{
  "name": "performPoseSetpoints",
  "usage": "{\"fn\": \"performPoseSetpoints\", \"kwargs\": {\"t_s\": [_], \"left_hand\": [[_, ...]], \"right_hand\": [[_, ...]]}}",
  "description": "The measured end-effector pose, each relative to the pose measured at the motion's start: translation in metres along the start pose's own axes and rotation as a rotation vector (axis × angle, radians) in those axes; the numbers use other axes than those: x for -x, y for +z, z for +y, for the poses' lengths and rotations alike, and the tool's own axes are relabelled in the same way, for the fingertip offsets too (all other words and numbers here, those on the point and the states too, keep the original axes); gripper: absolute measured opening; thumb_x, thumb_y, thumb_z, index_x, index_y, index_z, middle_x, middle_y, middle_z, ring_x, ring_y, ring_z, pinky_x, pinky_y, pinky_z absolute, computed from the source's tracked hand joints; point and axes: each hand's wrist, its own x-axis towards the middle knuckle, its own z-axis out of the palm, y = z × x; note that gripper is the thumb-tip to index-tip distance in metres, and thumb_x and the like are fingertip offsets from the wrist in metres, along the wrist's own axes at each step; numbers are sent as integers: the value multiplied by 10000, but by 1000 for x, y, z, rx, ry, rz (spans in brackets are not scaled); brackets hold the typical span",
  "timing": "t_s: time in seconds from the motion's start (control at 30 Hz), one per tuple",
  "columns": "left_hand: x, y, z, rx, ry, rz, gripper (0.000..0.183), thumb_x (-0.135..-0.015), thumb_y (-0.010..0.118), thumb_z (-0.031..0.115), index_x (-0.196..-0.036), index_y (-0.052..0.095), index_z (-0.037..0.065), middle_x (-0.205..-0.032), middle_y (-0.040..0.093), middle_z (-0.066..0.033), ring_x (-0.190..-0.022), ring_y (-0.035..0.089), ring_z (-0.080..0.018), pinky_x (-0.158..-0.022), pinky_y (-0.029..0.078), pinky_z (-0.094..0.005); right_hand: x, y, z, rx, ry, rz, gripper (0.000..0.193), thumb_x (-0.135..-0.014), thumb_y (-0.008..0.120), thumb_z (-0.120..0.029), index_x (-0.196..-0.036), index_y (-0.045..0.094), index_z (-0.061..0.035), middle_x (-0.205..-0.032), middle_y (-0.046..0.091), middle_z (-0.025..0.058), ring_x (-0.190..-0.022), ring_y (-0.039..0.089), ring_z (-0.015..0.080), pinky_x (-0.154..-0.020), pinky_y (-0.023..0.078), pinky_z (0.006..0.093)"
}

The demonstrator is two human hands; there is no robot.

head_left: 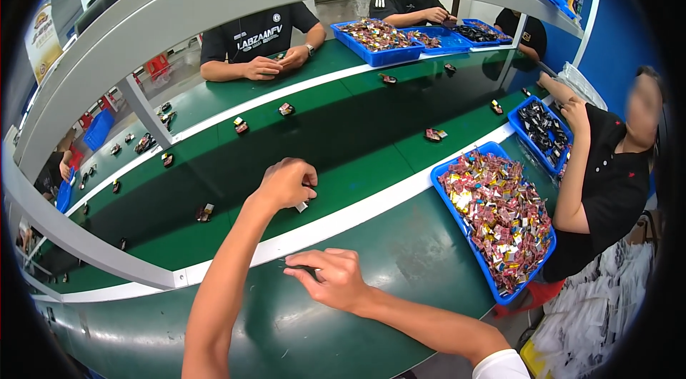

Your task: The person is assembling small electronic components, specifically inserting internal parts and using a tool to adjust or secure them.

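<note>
Over the green conveyor belt [371, 121], my left hand [286, 184] reaches out with its fingers curled downward. Just under its fingertips is a small part with a whitish block end [302, 206], mostly covered by the hand. It looks gripped, with its lower end touching or close to the belt. My right hand [332, 277] hovers over the dark green worktable [400, 264], near the belt's white edge rail. Its thumb and index finger are a little apart, and nothing shows between them.
Small dark-and-pink assemblies, like one [434, 134], lie spread along the belt. Right of me stands a blue tray [493, 292] heaped with small pink, yellow and white parts. A co-worker [607, 171] sits beside a blue tray of black parts [549, 166]. A grey frame [153, 111] arches overhead.
</note>
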Motion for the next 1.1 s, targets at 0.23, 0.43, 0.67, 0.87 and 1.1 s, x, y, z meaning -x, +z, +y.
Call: {"fn": "performPoseSetpoints", "kwargs": {"t_s": [0.23,0.43,0.67,0.87,1.1], "left_hand": [[12,-8,-21,178,-191,-66,159,-751,805,88,-811,707,-21,-746,700,-95,-693,675,-183,-660,531,-319],[48,-9,-54,469,-316,-33,174,-843,751,123,-773,676,-17,-687,668,-68,-547,561,-110,-504,422,-277],[132,-4,-43,870,-574,351,156,-952,622,150,-929,607,-3,-677,593,-30,-426,436,-65,-387,269,-236],[179,39,6,1180,-504,676,109,-955,634,70,-957,605,-35,-740,624,-68,-469,510,-84,-390,354,-227],[191,55,19,1188,-360,692,84,-961,637,33,-985,632,-48,-820,661,-74,-492,521,-75,-426,408,-223]], "right_hand": [[0,1,0,-9,10,0,123,-774,789,-44,-865,709,-66,-799,731,42,-501,595,211,-507,475,290],[-2,4,1,-25,-5,41,169,-729,847,-60,-862,743,-70,-650,684,30,-380,443,126,-430,376,260],[-1,5,-4,-52,160,0,119,-743,836,-35,-813,741,-46,-615,653,22,-409,419,60,-426,344,253],[-1,3,13,-225,339,78,118,-781,815,-14,-839,715,10,-751,704,18,-472,408,26,-445,333,219],[-12,-6,9,-438,700,123,125,-845,757,38,-939,676,32,-821,695,25,-579,451,-11,-516,356,169]]}}
